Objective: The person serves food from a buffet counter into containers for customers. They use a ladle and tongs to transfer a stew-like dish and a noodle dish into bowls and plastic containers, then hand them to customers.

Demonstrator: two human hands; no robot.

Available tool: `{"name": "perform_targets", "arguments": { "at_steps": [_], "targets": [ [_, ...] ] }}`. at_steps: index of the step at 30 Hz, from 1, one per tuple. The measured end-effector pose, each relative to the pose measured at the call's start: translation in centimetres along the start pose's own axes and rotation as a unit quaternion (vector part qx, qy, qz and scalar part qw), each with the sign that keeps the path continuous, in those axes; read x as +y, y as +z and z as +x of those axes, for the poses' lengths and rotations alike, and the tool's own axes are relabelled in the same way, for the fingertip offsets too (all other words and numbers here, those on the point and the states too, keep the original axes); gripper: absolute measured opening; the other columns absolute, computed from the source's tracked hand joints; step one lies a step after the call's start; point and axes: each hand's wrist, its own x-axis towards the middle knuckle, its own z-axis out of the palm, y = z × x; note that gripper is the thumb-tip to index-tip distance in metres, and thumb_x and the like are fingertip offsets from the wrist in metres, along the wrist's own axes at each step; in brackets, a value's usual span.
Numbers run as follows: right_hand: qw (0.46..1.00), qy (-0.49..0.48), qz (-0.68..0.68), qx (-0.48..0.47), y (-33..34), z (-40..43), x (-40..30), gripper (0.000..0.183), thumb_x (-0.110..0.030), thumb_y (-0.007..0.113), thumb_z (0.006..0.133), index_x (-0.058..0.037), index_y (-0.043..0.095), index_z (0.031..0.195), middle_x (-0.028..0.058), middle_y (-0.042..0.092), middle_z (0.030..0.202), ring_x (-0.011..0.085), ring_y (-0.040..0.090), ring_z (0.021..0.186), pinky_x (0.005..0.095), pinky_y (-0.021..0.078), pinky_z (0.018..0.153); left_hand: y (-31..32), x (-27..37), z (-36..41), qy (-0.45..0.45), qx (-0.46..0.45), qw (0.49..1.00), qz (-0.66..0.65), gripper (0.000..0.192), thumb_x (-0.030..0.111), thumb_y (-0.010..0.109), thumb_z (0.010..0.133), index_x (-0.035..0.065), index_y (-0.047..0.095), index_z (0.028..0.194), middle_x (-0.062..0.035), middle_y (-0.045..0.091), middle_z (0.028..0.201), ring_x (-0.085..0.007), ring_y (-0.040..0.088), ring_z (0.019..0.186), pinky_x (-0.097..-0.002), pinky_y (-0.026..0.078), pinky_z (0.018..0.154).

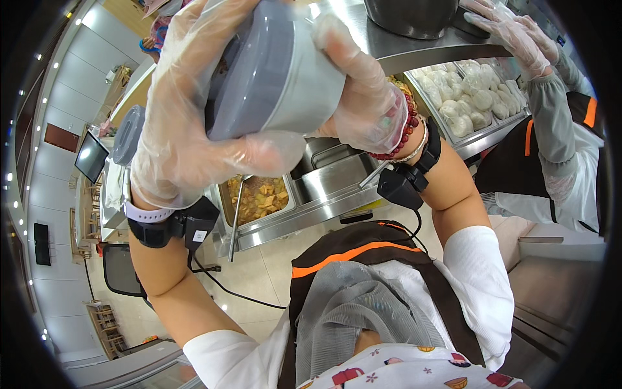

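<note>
My left hand and my right hand, both in clear plastic gloves, hold a round white container with a grey rim or lid between them, raised close to the camera and tilted. Its contents are hidden from view. Below my left hand, a metal pan of chunky stewed food sits in the steel counter, with a long-handled metal spoon resting in it. Metal lids or pans lie beside that pan, under my right wrist.
Trays of white buns stand at the right. A dark pot is on the steel shelf above. A co-worker's gloved hands are at the upper right. Another grey-lidded container stands at the left.
</note>
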Motion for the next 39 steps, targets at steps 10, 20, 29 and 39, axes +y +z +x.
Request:
{"name": "perform_targets", "arguments": {
  "at_steps": [10,20,29,39],
  "targets": [
    [0.686,-0.440,-0.577,-0.040,-0.1,5.3,1.4,0.101,-0.031,0.092,0.073,-0.0102,0.032,0.151,0.0193,0.039,0.149,0.0378,0.047,0.136,0.0511,0.0401,0.114,-4.5,0.6,-2.7,-0.499,0.023,0.730,-0.466,0.059,0.046,0.063,0.100,0.0063,0.055,0.143,-0.0050,0.065,0.131,-0.0157,0.063,0.121,-0.0331,0.050,0.105],
    [0.158,-0.647,-0.737,-0.112,-0.7,5.9,-2.9,0.081,-0.023,0.090,0.070,-0.0083,0.049,0.138,0.0235,0.042,0.135,0.0476,0.052,0.121,0.0526,0.0547,0.095,-6.6,-0.6,-1.5,-0.548,-0.003,0.700,-0.458,0.053,0.040,0.062,0.100,0.0065,0.058,0.141,-0.0063,0.069,0.128,-0.0162,0.068,0.117,-0.0314,0.060,0.093],
    [0.890,-0.375,-0.261,0.018,-1.2,2.4,-1.7,0.077,-0.057,0.069,0.090,-0.0072,0.047,0.144,0.0148,0.055,0.141,0.0341,0.059,0.126,0.0501,0.0543,0.102,-2.7,-8.0,-4.9,-0.357,-0.289,0.879,0.130,0.112,0.075,0.079,0.070,0.0071,0.048,0.154,-0.0288,0.062,0.133,-0.0381,0.064,0.122,-0.0441,0.052,0.102],
    [0.966,-0.217,0.140,0.030,-0.9,0.2,-0.9,0.088,-0.072,0.059,0.092,-0.0153,0.039,0.155,0.0201,0.052,0.147,0.0453,0.056,0.129,0.0550,0.0572,0.097,-4.4,-3.2,-9.3,-0.261,-0.180,0.946,0.063,0.104,0.060,0.075,0.083,0.0005,0.035,0.159,-0.0310,0.046,0.152,-0.0417,0.042,0.146,-0.0477,0.033,0.121]
  ]
}}
